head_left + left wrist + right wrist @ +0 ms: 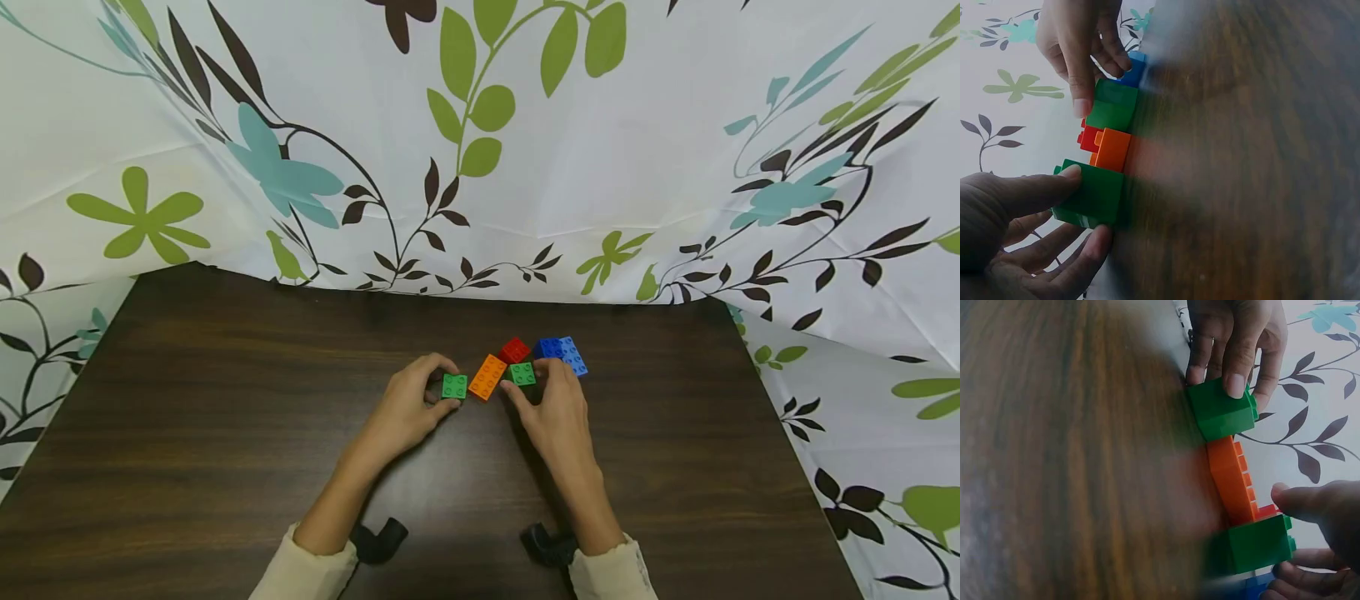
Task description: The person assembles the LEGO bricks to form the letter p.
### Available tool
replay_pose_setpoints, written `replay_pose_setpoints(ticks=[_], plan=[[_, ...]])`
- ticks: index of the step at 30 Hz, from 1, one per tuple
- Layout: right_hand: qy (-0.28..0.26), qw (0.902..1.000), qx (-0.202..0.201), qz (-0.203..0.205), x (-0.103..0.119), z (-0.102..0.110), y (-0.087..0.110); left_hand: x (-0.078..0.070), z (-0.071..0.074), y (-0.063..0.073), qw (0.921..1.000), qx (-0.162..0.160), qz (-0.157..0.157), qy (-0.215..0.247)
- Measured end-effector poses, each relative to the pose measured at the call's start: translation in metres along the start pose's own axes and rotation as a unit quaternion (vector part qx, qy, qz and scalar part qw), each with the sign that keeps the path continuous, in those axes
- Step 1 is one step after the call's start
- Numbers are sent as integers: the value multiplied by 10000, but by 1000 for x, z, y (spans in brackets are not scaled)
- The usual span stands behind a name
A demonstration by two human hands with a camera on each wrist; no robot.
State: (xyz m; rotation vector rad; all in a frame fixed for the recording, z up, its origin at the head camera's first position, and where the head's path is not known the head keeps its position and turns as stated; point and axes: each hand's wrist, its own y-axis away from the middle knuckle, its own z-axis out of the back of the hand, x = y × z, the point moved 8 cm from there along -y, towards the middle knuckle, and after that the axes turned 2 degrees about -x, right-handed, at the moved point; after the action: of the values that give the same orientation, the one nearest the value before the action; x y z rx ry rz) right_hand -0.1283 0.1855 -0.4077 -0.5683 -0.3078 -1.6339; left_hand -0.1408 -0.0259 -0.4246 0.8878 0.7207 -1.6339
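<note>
My left hand (405,408) pinches a square green building block (454,386) between thumb and fingers at the table's middle. Just right of it lies a longer orange block (487,377), set at a slant. My right hand (553,408) is around a second green block (522,373), its fingers at the far right side. In the right wrist view a small gap shows between the right thumb (1297,499) and that block. A red block (514,350) sits behind the orange and right green blocks. Blue blocks (573,356) lie beyond my right fingers, partly hidden.
The dark wooden table (225,433) extends to both sides and towards me. A white cloth (525,217) with leaf patterns hangs along its far edge. Black curved pieces (382,540) sit by both wrists at the cream sleeves.
</note>
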Motion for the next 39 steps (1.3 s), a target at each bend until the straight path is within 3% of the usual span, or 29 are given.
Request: replay_pose_setpoints(ticks=[10,26,39], plan=[[-201,9998,-68,28,-7,-2,-2,10,1,1,9984,46,508,250],[-516,9983,-106,246,-2,13,-4,11,1,-1,9969,-57,681,382],[-500,9976,-110,472,13,21,0,8,3,-1,9979,-168,581,233]])
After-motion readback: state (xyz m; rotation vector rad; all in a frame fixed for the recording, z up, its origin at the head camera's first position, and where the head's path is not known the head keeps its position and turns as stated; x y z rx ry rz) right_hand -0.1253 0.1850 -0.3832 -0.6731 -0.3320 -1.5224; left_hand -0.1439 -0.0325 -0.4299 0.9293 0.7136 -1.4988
